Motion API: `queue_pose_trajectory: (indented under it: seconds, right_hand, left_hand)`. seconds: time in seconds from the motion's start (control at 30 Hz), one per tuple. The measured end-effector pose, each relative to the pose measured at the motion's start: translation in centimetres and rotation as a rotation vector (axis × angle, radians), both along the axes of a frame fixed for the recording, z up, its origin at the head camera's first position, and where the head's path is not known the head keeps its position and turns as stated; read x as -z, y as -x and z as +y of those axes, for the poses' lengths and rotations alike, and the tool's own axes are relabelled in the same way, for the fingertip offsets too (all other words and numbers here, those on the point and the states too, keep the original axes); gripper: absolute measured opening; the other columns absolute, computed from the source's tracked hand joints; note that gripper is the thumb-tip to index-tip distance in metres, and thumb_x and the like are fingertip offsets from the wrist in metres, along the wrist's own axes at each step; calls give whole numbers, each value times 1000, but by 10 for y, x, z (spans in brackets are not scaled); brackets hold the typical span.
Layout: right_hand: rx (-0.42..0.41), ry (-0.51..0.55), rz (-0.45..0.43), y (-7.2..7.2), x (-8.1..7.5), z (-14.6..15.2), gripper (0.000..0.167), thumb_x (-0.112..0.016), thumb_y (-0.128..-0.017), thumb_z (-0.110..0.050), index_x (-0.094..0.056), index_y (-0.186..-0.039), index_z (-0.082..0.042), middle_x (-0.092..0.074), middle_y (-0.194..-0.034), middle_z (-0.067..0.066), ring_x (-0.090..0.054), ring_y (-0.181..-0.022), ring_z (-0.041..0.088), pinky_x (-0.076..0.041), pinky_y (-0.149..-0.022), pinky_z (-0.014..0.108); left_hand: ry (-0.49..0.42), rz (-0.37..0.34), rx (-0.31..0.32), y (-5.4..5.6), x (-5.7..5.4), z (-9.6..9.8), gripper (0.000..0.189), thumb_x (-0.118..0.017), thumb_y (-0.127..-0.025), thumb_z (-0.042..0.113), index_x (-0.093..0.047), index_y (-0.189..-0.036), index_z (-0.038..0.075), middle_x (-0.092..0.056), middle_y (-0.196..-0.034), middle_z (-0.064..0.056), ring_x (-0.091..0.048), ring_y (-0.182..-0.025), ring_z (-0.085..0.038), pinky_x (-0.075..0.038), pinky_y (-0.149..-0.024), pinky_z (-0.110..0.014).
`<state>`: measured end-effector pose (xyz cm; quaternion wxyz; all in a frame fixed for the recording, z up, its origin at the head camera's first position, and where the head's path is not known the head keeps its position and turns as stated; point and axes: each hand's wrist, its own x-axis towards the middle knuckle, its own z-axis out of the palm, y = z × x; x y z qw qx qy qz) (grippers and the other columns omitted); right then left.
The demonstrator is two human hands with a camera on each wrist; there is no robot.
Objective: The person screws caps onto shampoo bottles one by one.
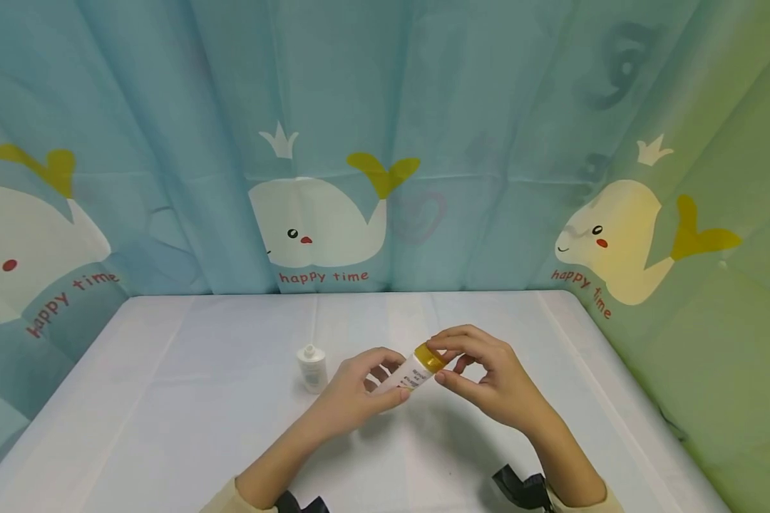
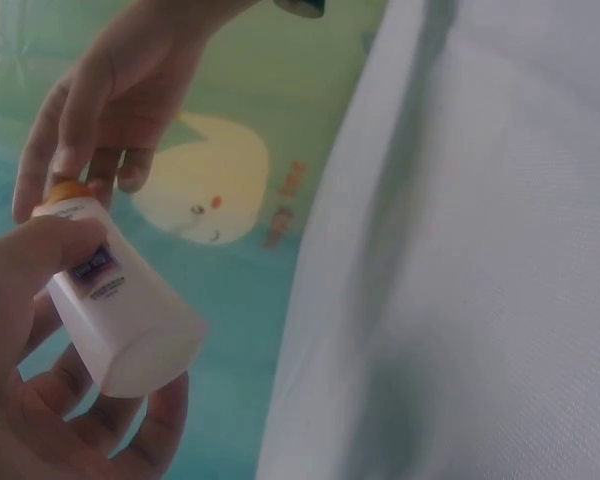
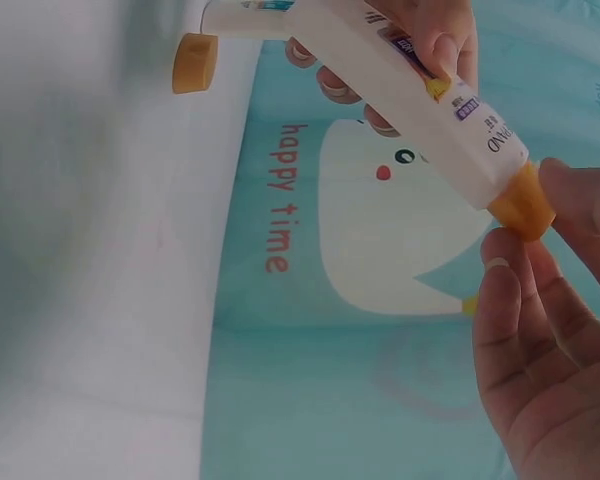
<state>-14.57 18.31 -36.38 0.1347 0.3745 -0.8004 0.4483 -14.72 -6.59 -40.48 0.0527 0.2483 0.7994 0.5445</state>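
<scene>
The left hand (image 1: pixel 359 392) has its grip clamped round a white bottle (image 1: pixel 399 377), tilted above the surface (image 1: pixel 205 413). The bottle looks smooth, oval at its base, with dark lettering and a dark-blue label patch; its cap (image 1: pixel 429 358) is glossy golden orange. The right hand (image 1: pixel 490 370) pinches that cap in its grip. Beyond, an uncapped white bottle (image 1: pixel 312 370) stands near a loose orange cap (image 3: pixel 195 64); behind hangs a whale-printed curtain (image 1: pixel 475 107).

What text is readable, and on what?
"happy time": red lettering on the curtain, three times in the head view, once under each whale.
Held bottle: label lettering too blurred to read reliably.
Standing bottle: print too small to read.
</scene>
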Motion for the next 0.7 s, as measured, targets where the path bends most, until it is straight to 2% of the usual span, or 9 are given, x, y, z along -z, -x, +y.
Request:
queue_pose_trajectory:
  seconds: [0.4,0.7]
  right_hand:
    - [-39,5,18,1,0,1,38,-75,-85,3,-69,-120,-10,-66,-119,6,-66,-96,15,-58,-72,25]
    - [-18,-6,41,1,0,-1,39,-80,-82,-2,-70,-118,-13,-67,-118,4,-64,-105,17,-57,-73,27]
  left_hand:
    - [-7,-1,1,0,0,-1,30,-76,-88,31,-64,-116,27,-65,-106,9,-59,-99,-20,-54,-80,-36]
    - [0,-11,16,0,0,-1,31,-75,-88,32,-64,-117,27,-66,-107,10,-59,-99,-17,-53,-81,-35]
